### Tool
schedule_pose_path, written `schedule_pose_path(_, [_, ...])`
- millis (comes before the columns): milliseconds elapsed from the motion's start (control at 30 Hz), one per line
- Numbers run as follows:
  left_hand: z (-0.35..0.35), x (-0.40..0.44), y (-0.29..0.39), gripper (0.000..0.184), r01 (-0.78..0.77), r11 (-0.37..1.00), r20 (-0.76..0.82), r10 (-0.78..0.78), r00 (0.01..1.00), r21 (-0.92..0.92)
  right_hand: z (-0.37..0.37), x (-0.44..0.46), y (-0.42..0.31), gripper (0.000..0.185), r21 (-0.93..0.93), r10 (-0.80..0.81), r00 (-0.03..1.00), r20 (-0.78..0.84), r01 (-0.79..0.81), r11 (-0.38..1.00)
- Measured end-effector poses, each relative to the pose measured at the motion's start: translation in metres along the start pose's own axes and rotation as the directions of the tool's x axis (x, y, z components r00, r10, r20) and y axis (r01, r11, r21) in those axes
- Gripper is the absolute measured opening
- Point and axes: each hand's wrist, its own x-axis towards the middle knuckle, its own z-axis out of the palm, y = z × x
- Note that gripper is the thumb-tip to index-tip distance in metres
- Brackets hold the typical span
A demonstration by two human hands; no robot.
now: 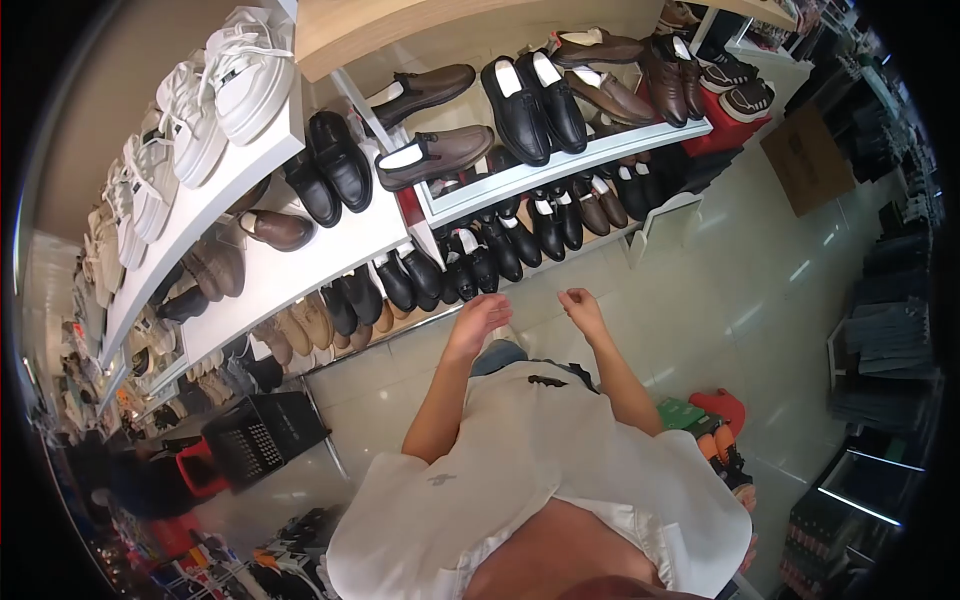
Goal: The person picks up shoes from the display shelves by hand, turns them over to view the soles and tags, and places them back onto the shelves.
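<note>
My left hand [484, 318] is raised in front of my body, fingers stretched out, holding nothing. To its right my right hand [583, 310] hangs in the air, its fingers curled in toward the thumb and nothing visible in them. Neither hand touches a shoe. Nearest beyond my left hand are black shoes [478, 262] on the low shelf. Higher up, a pair of black loafers [520, 105] stands on a white-edged shelf [570, 165], with a taupe shoe [436, 157] beside it.
White sneakers [245, 80] line the upper left shelf. A black basket [262, 440] with a red handle is on the lower left. A cardboard box [808, 160] lies on the tiled floor [730, 270] at right. Folded jeans [885, 340] are stacked at the far right.
</note>
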Motion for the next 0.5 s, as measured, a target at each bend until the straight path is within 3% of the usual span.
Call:
schedule_pose_path(33, [0.006, 0.004, 0.008, 0.035, -0.007, 1.000, -0.047, 0.008, 0.999, 0.023, 0.004, 0.009, -0.019, 0.054, 0.002, -0.002, 1.000, -0.005, 0.002, 1.000])
schedule_pose_path(100, [0.012, 0.016, 0.022, 0.036, -0.020, 0.999, -0.101, 0.024, 0.995, 0.045, 0.007, 0.031, -0.056, 0.054, -0.080, -0.178, 0.984, 0.014, 0.179, 0.981])
schedule_pose_path(133, [0.012, 0.019, 0.025, 0.035, 0.005, 0.999, -0.130, 0.000, 0.992, 0.037, 0.010, 0.046, -0.069, 0.054, -0.083, -0.177, 0.984, 0.028, 0.179, 0.980])
schedule_pose_path(200, [0.012, 0.025, 0.029, 0.035, 0.022, 1.000, -0.178, -0.020, 0.984, 0.008, 0.014, 0.086, -0.099, 0.050, -0.017, -0.336, 0.939, -0.080, 0.335, 0.942])
schedule_pose_path(267, [0.007, 0.028, 0.035, 0.035, -0.021, 0.999, -0.206, 0.029, 0.978, 0.041, 0.013, 0.130, -0.123, 0.045, -0.040, -0.387, 0.921, -0.052, 0.385, 0.922])
schedule_pose_path(300, [0.006, 0.029, 0.039, 0.035, -0.030, 0.999, -0.220, 0.036, 0.975, 0.033, 0.009, 0.129, -0.158, 0.040, -0.153, -0.394, 0.916, -0.076, 0.380, 0.912])
schedule_pose_path(433, [0.009, 0.035, 0.048, 0.032, -0.132, 0.991, -0.416, 0.107, 0.903, -0.031, 0.017, 0.183, -0.216, 0.055, -0.412, -0.701, 0.705, -0.105, 0.611, 0.676])
schedule_pose_path(500, [0.016, 0.040, 0.047, 0.036, -0.210, 0.977, -0.498, 0.161, 0.852, -0.043, 0.026, 0.202, -0.231, 0.075, -0.499, -0.604, 0.795, -0.056, 0.502, 0.706])
